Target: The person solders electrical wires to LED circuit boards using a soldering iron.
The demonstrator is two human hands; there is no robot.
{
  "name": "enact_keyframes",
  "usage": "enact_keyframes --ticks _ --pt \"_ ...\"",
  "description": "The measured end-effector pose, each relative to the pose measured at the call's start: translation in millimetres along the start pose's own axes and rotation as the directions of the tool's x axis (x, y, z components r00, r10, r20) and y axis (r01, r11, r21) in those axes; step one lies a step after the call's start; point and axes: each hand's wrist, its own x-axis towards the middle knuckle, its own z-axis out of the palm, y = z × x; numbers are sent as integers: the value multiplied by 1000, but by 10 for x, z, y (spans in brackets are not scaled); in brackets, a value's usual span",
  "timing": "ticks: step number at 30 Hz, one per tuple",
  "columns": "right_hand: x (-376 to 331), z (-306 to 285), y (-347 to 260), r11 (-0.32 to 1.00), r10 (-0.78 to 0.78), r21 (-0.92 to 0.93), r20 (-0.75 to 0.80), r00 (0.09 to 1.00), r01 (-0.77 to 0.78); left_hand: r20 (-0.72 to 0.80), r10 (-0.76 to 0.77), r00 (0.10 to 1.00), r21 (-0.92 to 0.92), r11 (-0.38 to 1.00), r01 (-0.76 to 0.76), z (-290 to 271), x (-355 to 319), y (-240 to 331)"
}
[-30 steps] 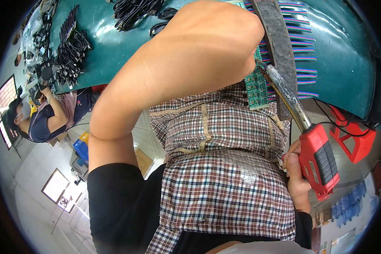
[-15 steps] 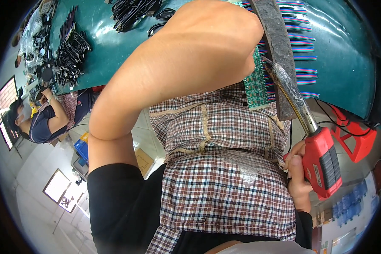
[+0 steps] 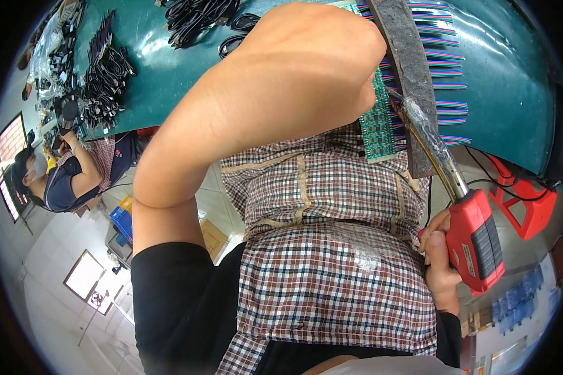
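Note:
My right hand [image 3: 441, 265] is closed round the handle of a red and black soldering gun [image 3: 475, 244]. The gun's long metal barrel points up and to the left, and its tip is at the right edge of a green circuit board panel [image 3: 376, 134]. Over the upper part of that panel bends my left hand [image 3: 350, 56], curled with its fingertips turned out of sight; what they grip is hidden. A dark, rough bar [image 3: 413, 87] lies across a row of thin multicoloured wires [image 3: 450, 85], whose ends stick out on the right.
The green table [image 3: 156, 78] carries bundles of black cables [image 3: 197, 19] and another cable pile [image 3: 103, 81] at left. A red stand [image 3: 522, 203] is at the right, beside a black cord. At the far left a co-worker [image 3: 75, 169] sits at the table.
The soldering gun has shifted very slightly to the left, its tip still by the panel's edge. My left hand has barely moved.

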Motion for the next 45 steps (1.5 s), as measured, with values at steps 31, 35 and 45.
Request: enact_keyframes --ticks 31,35,45 --pt "-58 -15 5 999 33 -40 44 998 -32 -433 66 899 193 981 21 510 -199 112" --pt "-29 -21 -27 998 52 46 8 999 -52 -438 72 896 202 979 21 514 -182 110" --pt "-30 -3 -74 988 74 135 17 997 -75 -463 47 885 200 978 52 562 -205 100"
